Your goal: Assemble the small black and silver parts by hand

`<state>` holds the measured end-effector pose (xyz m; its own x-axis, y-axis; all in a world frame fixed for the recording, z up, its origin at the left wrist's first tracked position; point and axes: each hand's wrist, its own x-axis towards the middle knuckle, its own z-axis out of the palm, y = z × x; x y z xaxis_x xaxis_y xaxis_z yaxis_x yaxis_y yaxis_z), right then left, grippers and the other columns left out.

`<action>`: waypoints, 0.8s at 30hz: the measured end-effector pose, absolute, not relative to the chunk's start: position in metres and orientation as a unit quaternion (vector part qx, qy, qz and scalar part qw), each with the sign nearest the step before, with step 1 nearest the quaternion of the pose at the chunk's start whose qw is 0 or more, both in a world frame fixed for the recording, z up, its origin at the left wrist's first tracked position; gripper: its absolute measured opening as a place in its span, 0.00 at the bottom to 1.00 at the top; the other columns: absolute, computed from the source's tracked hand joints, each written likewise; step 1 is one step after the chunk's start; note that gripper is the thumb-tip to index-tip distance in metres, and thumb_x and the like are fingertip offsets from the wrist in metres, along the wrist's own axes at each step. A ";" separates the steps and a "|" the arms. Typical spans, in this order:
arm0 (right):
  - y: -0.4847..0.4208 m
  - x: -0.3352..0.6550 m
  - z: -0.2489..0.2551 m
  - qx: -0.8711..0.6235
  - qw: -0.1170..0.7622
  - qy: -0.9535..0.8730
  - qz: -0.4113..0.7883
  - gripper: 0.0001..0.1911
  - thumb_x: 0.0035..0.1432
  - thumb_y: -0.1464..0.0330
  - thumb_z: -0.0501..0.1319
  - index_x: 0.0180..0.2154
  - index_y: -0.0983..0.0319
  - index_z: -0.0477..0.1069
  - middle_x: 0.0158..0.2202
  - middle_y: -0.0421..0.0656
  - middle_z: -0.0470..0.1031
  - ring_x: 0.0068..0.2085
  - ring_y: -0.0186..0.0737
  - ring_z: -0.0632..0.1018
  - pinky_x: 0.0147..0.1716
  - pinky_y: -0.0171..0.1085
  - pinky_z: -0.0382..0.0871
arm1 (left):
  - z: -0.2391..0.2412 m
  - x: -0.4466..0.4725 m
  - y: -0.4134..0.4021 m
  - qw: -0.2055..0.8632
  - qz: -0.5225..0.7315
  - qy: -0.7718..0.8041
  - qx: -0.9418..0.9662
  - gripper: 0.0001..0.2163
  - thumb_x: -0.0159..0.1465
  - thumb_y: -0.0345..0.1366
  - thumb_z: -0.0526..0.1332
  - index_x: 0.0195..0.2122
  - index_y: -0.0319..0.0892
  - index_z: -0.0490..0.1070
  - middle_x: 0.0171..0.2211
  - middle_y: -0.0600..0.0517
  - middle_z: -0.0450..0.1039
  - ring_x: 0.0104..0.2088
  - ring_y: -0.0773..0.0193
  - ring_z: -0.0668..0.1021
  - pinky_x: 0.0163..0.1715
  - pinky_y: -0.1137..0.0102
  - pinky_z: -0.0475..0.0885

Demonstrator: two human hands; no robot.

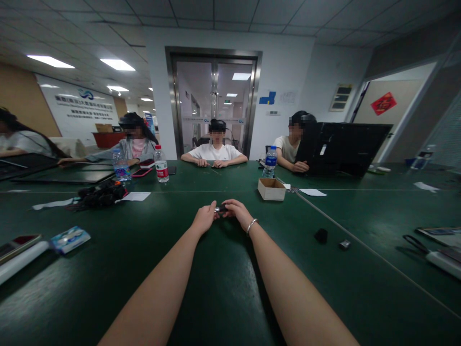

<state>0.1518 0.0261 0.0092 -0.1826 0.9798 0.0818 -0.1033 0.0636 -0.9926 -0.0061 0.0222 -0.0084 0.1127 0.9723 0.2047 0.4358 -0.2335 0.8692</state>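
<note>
Both my arms reach forward over the green table (216,278). A small black-and-silver object (221,209) is held just above it, its exact kind too small to make out. My left hand (204,218) is closed on the silver end, thumb on top. On the black end, my right hand (237,214) is closed too, with a silver bracelet (252,226) at the wrist. My fingers hide much of the object. Off to the right lie a small black piece (321,235) and a small dark piece with a silvery face (345,244).
An open cardboard box (272,191) stands ahead to the right, near a water bottle (270,162). Ahead left are a red-labelled bottle (161,166) and tangled black gear (103,193). A blue-white packet (70,239) lies left. A large monitor (345,149) and several people are across the table.
</note>
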 end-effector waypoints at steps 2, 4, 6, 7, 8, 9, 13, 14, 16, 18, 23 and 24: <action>0.025 0.152 0.010 -0.405 0.494 -0.540 0.549 0.07 0.48 0.74 0.57 0.32 0.63 0.71 0.25 0.39 0.74 0.20 0.29 0.74 0.21 0.29 0.63 | -0.009 -0.006 0.023 0.337 0.410 0.527 0.663 0.30 0.58 0.59 0.41 0.25 0.39 0.71 0.25 0.47 0.73 0.26 0.61 0.73 0.28 0.69 0.64; 0.023 0.153 0.010 -0.401 0.497 -0.542 0.547 0.08 0.47 0.74 0.57 0.32 0.63 0.71 0.25 0.39 0.74 0.21 0.29 0.74 0.22 0.29 0.63 | -0.010 -0.006 0.025 0.341 0.410 0.530 0.659 0.30 0.58 0.59 0.41 0.25 0.39 0.72 0.24 0.47 0.73 0.26 0.60 0.74 0.28 0.69 0.64; 0.022 0.153 0.010 -0.397 0.499 -0.544 0.546 0.09 0.46 0.74 0.57 0.32 0.63 0.71 0.26 0.38 0.74 0.21 0.30 0.75 0.22 0.29 0.63 | -0.011 -0.006 0.026 0.338 0.410 0.532 0.659 0.30 0.58 0.59 0.41 0.24 0.39 0.72 0.24 0.47 0.73 0.26 0.60 0.74 0.28 0.69 0.64; 0.022 0.153 0.010 -0.396 0.500 -0.544 0.545 0.09 0.46 0.74 0.57 0.32 0.63 0.71 0.26 0.38 0.74 0.21 0.30 0.75 0.22 0.29 0.63 | -0.011 -0.006 0.027 0.335 0.409 0.533 0.661 0.31 0.58 0.59 0.41 0.23 0.39 0.71 0.23 0.47 0.72 0.25 0.60 0.73 0.28 0.69 0.64; 0.022 0.153 0.010 -0.397 0.500 -0.543 0.545 0.09 0.46 0.74 0.56 0.32 0.63 0.71 0.26 0.38 0.74 0.21 0.29 0.75 0.22 0.29 0.63 | -0.012 -0.006 0.027 0.332 0.409 0.533 0.662 0.31 0.58 0.59 0.41 0.23 0.39 0.71 0.23 0.47 0.72 0.25 0.61 0.73 0.28 0.69 0.64; 0.023 0.153 0.010 -0.399 0.501 -0.541 0.545 0.09 0.46 0.74 0.56 0.32 0.63 0.71 0.26 0.38 0.74 0.21 0.29 0.74 0.22 0.29 0.63 | -0.012 -0.006 0.027 0.330 0.408 0.533 0.664 0.31 0.59 0.59 0.40 0.22 0.39 0.71 0.22 0.47 0.72 0.25 0.61 0.73 0.28 0.69 0.64; 0.023 0.153 0.010 -0.411 0.505 -0.532 0.541 0.08 0.47 0.74 0.56 0.32 0.63 0.70 0.25 0.38 0.74 0.21 0.30 0.74 0.21 0.29 0.62 | -0.010 -0.005 0.024 0.338 0.421 0.523 0.660 0.30 0.59 0.59 0.39 0.26 0.40 0.70 0.24 0.48 0.72 0.26 0.62 0.73 0.28 0.69 0.64; 0.023 0.153 0.011 -0.412 0.505 -0.530 0.542 0.08 0.47 0.73 0.57 0.32 0.63 0.70 0.26 0.39 0.74 0.21 0.30 0.75 0.21 0.29 0.62 | -0.009 -0.005 0.022 0.345 0.427 0.517 0.657 0.28 0.59 0.59 0.41 0.29 0.40 0.70 0.25 0.49 0.72 0.26 0.62 0.73 0.28 0.69 0.64; 0.023 0.153 0.011 -0.411 0.505 -0.527 0.545 0.07 0.47 0.73 0.57 0.32 0.63 0.70 0.26 0.39 0.75 0.21 0.30 0.75 0.22 0.29 0.62 | -0.007 -0.004 0.019 0.357 0.436 0.501 0.657 0.24 0.58 0.58 0.46 0.32 0.42 0.68 0.25 0.51 0.72 0.27 0.63 0.73 0.29 0.70 0.65; 0.023 0.153 0.010 -0.408 0.508 -0.525 0.548 0.07 0.48 0.73 0.56 0.32 0.63 0.70 0.26 0.39 0.75 0.21 0.30 0.75 0.22 0.29 0.63 | -0.006 -0.004 0.018 0.364 0.437 0.485 0.665 0.20 0.57 0.55 0.51 0.32 0.42 0.66 0.25 0.52 0.72 0.28 0.64 0.73 0.29 0.71 0.65; 0.025 0.153 0.008 -0.407 0.511 -0.522 0.549 0.07 0.48 0.73 0.56 0.32 0.63 0.70 0.26 0.39 0.75 0.21 0.30 0.75 0.21 0.29 0.63 | -0.006 -0.004 0.018 0.365 0.436 0.485 0.664 0.18 0.58 0.52 0.49 0.31 0.42 0.66 0.25 0.53 0.72 0.27 0.65 0.73 0.28 0.71 0.64; 0.025 0.153 0.007 -0.406 0.511 -0.522 0.549 0.07 0.48 0.73 0.56 0.32 0.63 0.70 0.26 0.39 0.75 0.21 0.30 0.75 0.21 0.29 0.63 | -0.007 -0.004 0.019 0.363 0.436 0.487 0.664 0.18 0.59 0.53 0.49 0.30 0.42 0.66 0.25 0.52 0.72 0.27 0.65 0.73 0.28 0.71 0.64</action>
<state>0.1533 0.0253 0.0073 -0.1485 0.9850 0.0875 -0.1370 0.0671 -0.9883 -0.0043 0.0190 -0.0066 0.1466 0.9632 0.2255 0.3306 -0.2625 0.9065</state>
